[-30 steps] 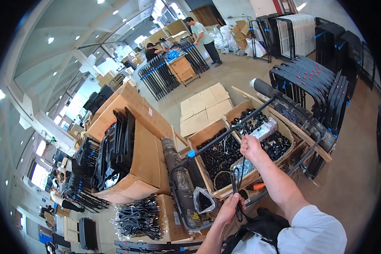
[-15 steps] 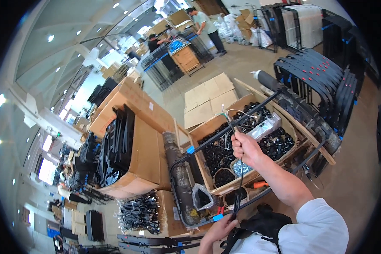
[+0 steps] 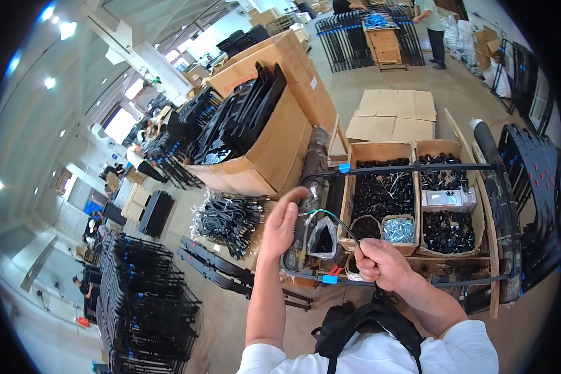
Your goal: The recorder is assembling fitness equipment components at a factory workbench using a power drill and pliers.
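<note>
My right hand (image 3: 383, 265) is closed in a fist round a black cable (image 3: 350, 232), above the front bar of a black tubular frame (image 3: 411, 169). From the fist the cable arches left and ends in a stripped green wire (image 3: 323, 211). My left hand (image 3: 282, 225) is raised beside that wire end, its fingers stretched out and partly blurred. Whether it touches the wire I cannot tell. Blue tape (image 3: 330, 279) wraps the frame's front bar, next to red-handled pliers (image 3: 336, 270). The cable's lower part is mostly hidden by my right hand.
Under the frame, wooden bins (image 3: 380, 153) hold black plastic parts, a tub of silvery screws (image 3: 398, 230) and a pale box (image 3: 444, 199). Bundled cables (image 3: 230, 221) lie left, before a large carton (image 3: 274, 153) of black parts. Racked frames (image 3: 146, 299) stand lower left; people work farther off.
My view has swung left. My right hand has come down from above the bins to the front bar, still gripping the cable. My left hand has let go of the cable's lower part and risen.
</note>
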### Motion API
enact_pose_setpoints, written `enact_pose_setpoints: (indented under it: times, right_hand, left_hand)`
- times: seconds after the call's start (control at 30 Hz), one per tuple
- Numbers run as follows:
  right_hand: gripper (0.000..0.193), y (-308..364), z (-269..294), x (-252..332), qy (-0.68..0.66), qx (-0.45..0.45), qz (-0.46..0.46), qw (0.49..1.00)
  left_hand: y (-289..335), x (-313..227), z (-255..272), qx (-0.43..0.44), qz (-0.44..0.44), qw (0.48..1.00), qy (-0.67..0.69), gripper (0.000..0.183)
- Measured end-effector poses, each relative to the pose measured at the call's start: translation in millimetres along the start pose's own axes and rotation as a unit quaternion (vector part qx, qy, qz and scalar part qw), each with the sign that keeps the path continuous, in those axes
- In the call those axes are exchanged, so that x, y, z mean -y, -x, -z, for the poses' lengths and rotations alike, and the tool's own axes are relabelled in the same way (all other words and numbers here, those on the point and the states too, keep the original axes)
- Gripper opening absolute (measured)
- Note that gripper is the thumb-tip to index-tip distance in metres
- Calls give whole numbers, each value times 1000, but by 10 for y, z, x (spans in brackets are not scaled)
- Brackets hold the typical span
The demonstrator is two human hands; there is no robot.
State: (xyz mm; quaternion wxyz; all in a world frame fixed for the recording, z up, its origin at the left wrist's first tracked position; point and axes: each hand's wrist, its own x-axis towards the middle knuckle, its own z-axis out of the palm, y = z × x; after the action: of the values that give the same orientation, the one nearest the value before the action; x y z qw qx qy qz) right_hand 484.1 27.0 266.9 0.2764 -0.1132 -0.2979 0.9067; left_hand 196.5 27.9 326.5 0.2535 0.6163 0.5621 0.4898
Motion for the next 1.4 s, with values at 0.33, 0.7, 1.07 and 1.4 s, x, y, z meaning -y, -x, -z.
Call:
enact_pose_setpoints:
  times: [0.33,0.7,1.07,1.4]
  right_hand:
    - [38,245,232,-127,-60,27,-33,997]
    - [37,371,427,-346,-138,40,-57,988]
    - [40,365,597,-816,-183,74,-169,966]
    - [43,51,581,-1634,-150,95,-228,957]
  left_hand:
    - [630,337,-838,-71,100,933,340,20]
    - [777,229,-914,-96,-12,988,124,29]
    - [912,505,-509,120,199,786,572,39]
    - [1342,902,-129,97,115,839,523,29]
